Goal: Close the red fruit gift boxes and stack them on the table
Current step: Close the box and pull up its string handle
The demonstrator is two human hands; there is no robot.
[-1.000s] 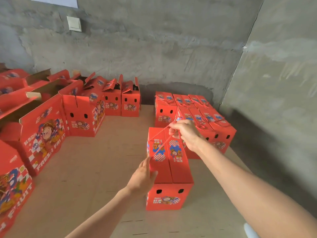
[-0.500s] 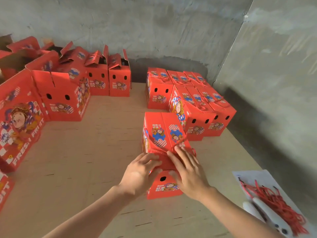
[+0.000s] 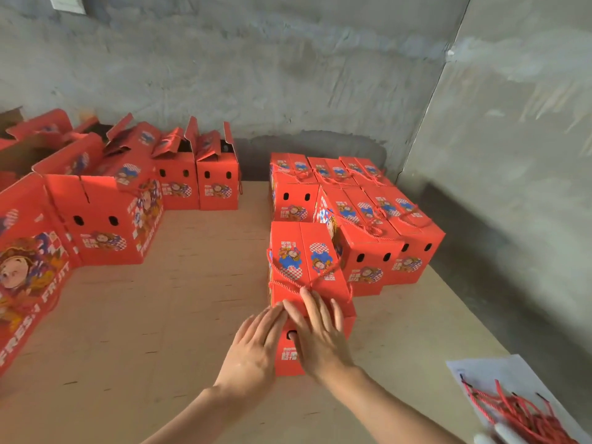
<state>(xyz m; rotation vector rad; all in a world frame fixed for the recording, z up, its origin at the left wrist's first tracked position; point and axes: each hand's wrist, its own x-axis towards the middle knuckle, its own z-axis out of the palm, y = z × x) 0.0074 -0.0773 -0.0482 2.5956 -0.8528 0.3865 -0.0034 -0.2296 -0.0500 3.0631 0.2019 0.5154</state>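
**Both Palms Flat on the Closed Box**

The closed red fruit gift box (image 3: 309,264) stood in the middle of the plywood table (image 3: 160,315). Its far right corner was just beside the block of closed boxes (image 3: 378,225) set toward the wall corner. Its lid flaps met along the top, and the red cord handle (image 3: 286,283) lay slack across them.

The left hand (image 3: 256,347) lay against the box's near left corner with straight fingers, its fingertips at the top edge, and grasped nothing. The right hand (image 3: 320,338) lay spread over the near end of the lid and down the near face. Its fingers were straight too and held nothing, and it hid one of the two vent holes.

Half a second before, both hands had lain on that same near end, with the left hand's fingers up on the lid. Those fingers had since drawn back to the edge, and the two hands sat closer together, their fingertips almost meeting. A second before, the right hand had pinched the cord up above the lid while the left steadied the side. The box itself had kept its place beside the block.

Along the left and back stood open boxes (image 3: 105,216) with raised flaps. At the near right edge a white sheet (image 3: 480,368) carried a heap of loose red cords (image 3: 519,415). A white switch plate (image 3: 67,3) showed at the top of the grey wall (image 3: 320,75); it had been out of view half a second before.
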